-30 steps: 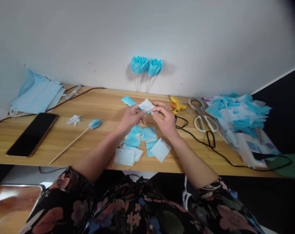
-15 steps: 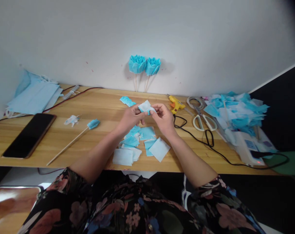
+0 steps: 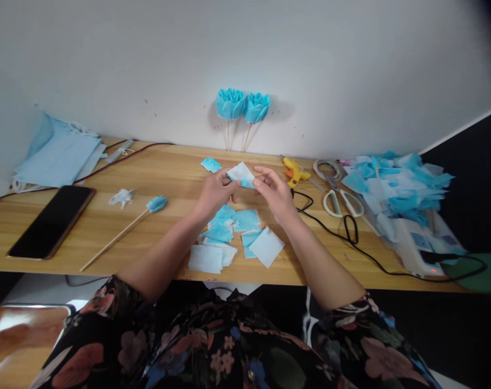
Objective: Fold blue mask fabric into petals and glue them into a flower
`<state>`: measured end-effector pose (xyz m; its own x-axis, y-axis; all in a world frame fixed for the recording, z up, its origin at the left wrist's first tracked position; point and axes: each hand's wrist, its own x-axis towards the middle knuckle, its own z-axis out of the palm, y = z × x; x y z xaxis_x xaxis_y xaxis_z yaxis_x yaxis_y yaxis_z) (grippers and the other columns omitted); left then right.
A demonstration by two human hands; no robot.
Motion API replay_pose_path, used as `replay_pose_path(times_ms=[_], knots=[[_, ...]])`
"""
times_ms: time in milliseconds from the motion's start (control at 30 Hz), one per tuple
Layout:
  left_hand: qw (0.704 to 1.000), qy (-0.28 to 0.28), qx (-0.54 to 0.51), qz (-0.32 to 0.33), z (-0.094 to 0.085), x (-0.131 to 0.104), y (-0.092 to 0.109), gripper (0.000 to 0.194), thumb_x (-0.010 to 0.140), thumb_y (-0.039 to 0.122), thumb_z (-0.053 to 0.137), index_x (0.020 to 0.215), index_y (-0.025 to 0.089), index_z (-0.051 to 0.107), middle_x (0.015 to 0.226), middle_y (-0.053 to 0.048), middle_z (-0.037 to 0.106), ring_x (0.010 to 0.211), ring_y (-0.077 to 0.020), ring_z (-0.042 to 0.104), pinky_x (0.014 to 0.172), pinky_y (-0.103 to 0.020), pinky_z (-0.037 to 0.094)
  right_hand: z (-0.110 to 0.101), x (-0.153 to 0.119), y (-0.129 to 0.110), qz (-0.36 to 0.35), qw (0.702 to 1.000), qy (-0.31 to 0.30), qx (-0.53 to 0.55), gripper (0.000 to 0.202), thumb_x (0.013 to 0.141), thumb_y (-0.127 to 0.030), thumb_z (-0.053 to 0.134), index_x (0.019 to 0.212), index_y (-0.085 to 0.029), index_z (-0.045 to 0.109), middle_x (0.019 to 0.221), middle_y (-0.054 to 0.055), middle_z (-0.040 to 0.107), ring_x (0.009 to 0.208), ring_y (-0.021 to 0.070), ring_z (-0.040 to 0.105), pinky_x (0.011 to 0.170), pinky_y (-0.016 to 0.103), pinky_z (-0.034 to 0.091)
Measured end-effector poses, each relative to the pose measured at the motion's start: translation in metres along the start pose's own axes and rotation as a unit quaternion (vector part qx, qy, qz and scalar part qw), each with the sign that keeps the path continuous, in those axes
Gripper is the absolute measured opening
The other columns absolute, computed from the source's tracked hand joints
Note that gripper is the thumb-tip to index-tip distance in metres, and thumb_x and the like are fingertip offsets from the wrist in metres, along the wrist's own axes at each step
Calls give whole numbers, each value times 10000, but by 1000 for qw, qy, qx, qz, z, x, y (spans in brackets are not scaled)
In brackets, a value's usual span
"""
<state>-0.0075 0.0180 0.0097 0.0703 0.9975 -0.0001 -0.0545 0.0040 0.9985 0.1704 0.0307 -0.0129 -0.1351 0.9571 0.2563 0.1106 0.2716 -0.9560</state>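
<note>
L hand [image 3: 217, 193] & R hand [image 3: 274, 193] hold a blue/white square [image 3: 240, 172] btwn them, fingertips at opp. sides. Vs. 0.5 s ago, the square shows flatter & more diamond-like, w/ R fingers more spread; prob. a regrip, pc. still loose. Unchanged on the worktop [image 3: 164, 162]: cut squares [image 3: 267, 247] on the near side of the hands, blue-tipped stick [image 3: 119, 235] to their L, glue gun [image 3: 296, 173] just beyond R hand.

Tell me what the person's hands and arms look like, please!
The left hand and right hand are bare, without gloves. The forearms are bare too. The loose black sleeves end near the elbows and have pinkish flowers, with bits of blue and green.
</note>
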Motion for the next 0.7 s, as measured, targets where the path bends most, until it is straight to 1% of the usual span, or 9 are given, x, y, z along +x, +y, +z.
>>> replay_pose_path(times_ms=[133,200,267,333,433,500,567,700], knots=[[1000,11,8,10,0,1,0,165,805,165,646,970,158,639,492,76,560,385,-77,473,420,-207,322,1,1,3,-2,999,-25,-23,440,816,-394,728,1228,-254,664,841,-22,647,763,147,595,724,301,515],[1000,11,9,14,0,1,0,144,808,154,636,952,161,637,501,77,552,395,-75,480,434,-206,336,2,0,3,2,999,-32,-26,420,811,-355,710,1214,-244,676,856,-23,665,766,142,600,727,295,508],[1000,12,11,18,-1,2,-1,139,810,152,635,948,165,640,507,79,543,399,-73,475,446,-206,350,2,0,2,13,999,-40,-18,382,811,-362,706,1174,-242,694,917,-7,703,813,155,626,742,303,517],[1000,11,18,21,-1,2,-1,163,804,148,639,966,165,649,512,78,538,407,-78,476,453,-210,359,2,-1,-2,27,998,-50,2,348,820,-409,710,1128,-247,711,985,14,737,889,184,656,765,323,538],[999,-15,31,24,-1,1,-2,281,786,124,636,1065,155,658,536,74,552,423,-85,481,463,-215,370,2,-1,-6,40,997,-56,37,368,826,-497,719,1102,-255,723,1023,27,755,964,211,676,812,348,559],[998,-39,39,29,0,0,-2,367,785,115,628,1148,154,652,558,74,565,427,-81,478,464,-211,371,2,0,-6,40,996,-56,50,405,806,-521,743,1111,-256,719,1016,27,754,940,207,675,802,344,560],[997,-52,45,37,1,0,-3,425,788,111,618,1210,160,638,574,76,572,426,-73,471,459,-202,366,2,0,-4,38,996,-56,49,437,776,-490,776,1137,-254,706,984,21,744,875,191,659,759,327,549],[997,-46,43,33,1,0,-5,488,793,121,617,1279,160,604,590,77,576,442,-73,484,458,-194,377,3,-1,-4,42,996,-56,50,403,763,-378,776,1133,-238,701,893,-1,707,768,150,601,698,285,500]])
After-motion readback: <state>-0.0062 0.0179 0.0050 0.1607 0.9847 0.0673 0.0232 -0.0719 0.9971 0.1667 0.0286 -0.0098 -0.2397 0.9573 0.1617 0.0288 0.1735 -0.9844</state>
